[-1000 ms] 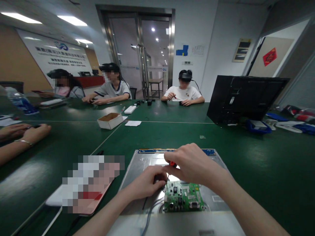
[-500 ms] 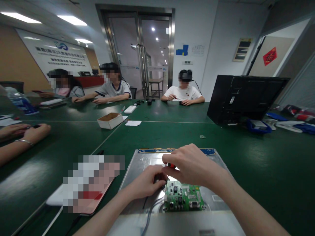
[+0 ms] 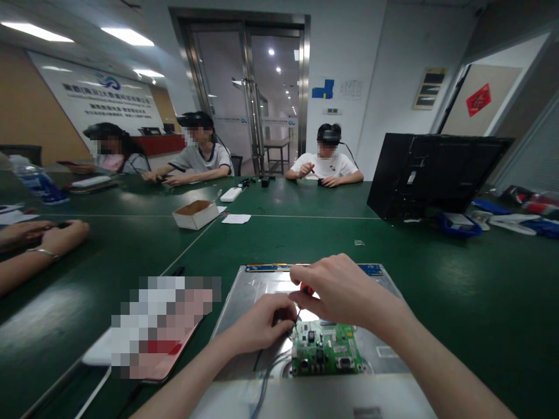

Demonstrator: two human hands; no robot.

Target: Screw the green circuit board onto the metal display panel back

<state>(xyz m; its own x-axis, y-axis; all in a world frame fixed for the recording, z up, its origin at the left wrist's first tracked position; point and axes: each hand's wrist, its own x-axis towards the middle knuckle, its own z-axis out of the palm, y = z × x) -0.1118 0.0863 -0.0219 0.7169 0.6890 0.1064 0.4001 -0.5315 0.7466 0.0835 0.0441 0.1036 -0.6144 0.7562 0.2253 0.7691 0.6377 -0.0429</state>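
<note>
A green circuit board (image 3: 325, 348) lies on the back of a silvery metal display panel (image 3: 236, 308). My right hand (image 3: 345, 291) is closed around the red and black handle of a screwdriver (image 3: 307, 288). Its thin shaft points down at the board's far left corner. Beside that tip is my left hand (image 3: 271, 317), thumb and fingers drawn together; what they pinch is hidden. Grey cables (image 3: 264, 381) run from the board's left side toward me. A narrow blue circuit strip (image 3: 266, 268) lines the panel's far edge, partly behind my right hand.
Phones (image 3: 170, 349), partly blurred out, lie left of the panel. Farther off stand an open box (image 3: 195, 215) and a black monitor (image 3: 437, 174). A co-worker's hands (image 3: 56, 238) rest at the left; several people sit across the green table (image 3: 305, 238).
My right hand has turned slightly, and more of the screwdriver's red handle end shows. My left hand stays by the board's corner.
</note>
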